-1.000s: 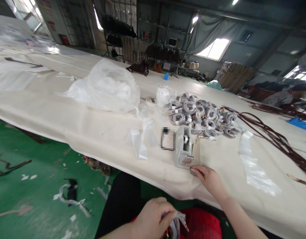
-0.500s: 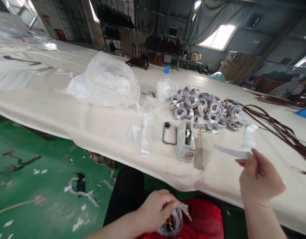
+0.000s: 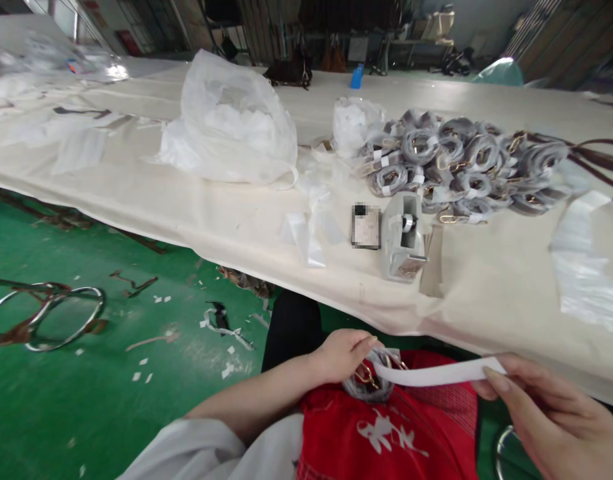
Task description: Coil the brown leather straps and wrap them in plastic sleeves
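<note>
My left hand [image 3: 344, 357] is closed on a coiled strap [image 3: 366, 387] wrapped in clear plastic, with gold-coloured clasps, over the red apron [image 3: 386, 433]. Between the thumb and fingers of my right hand [image 3: 551, 403] is one end of a white strip [image 3: 441, 373]. The strip's free end lies across the coil in my left hand; I cannot tell whether it is stuck there. On the table edge in front stands a grey tape dispenser [image 3: 394, 257], with a small box-like item, blurred out, [image 3: 366, 227] beside it and a flat grey-brown strip [image 3: 432, 267] at its right.
Several similar wrapped strap coils [image 3: 479, 153] lie piled behind the dispenser on the cream-covered table [image 3: 226, 213]. A large clear bag [image 3: 241, 140] with white contents sits left of them. Plastic sheeting [image 3: 591, 260] lies at right; scraps [image 3: 221, 320] litter the green floor.
My right hand left the tape dispenser, swung out to the right with the white strip, then came down toward the coil. My left hand kept hold of the coil. The view tilted downward.
</note>
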The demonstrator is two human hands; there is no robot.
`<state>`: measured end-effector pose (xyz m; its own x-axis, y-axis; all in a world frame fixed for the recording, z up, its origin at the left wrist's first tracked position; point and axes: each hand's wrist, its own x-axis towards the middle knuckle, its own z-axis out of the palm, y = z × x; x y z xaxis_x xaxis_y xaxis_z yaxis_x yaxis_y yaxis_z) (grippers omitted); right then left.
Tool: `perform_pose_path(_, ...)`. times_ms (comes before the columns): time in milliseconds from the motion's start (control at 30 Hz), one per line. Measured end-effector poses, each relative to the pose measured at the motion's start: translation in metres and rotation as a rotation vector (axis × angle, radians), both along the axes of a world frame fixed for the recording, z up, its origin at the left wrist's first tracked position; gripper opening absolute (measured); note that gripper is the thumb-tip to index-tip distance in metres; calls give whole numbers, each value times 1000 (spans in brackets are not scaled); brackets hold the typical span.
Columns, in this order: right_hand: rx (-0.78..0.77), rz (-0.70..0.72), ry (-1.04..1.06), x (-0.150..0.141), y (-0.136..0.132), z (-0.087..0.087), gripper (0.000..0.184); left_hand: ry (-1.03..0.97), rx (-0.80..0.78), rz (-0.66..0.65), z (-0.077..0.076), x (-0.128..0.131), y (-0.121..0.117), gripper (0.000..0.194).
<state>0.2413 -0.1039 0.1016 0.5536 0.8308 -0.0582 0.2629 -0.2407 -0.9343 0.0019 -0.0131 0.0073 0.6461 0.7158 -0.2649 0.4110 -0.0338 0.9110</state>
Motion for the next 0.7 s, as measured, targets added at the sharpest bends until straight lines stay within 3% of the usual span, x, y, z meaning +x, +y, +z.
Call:
perform_pose_path(267, 21, 196, -32, -11, -7, 6, 19, 45, 2, 14, 2, 2, 0, 43)
perform_pose_path(500, -6, 209, 11, -2, -10, 4, 18, 47, -22, 29, 3, 3, 0, 42)
perform_pose_path(700, 26, 267, -91, 0, -12, -3, 18, 49, -20, 10, 4, 5, 0, 43)
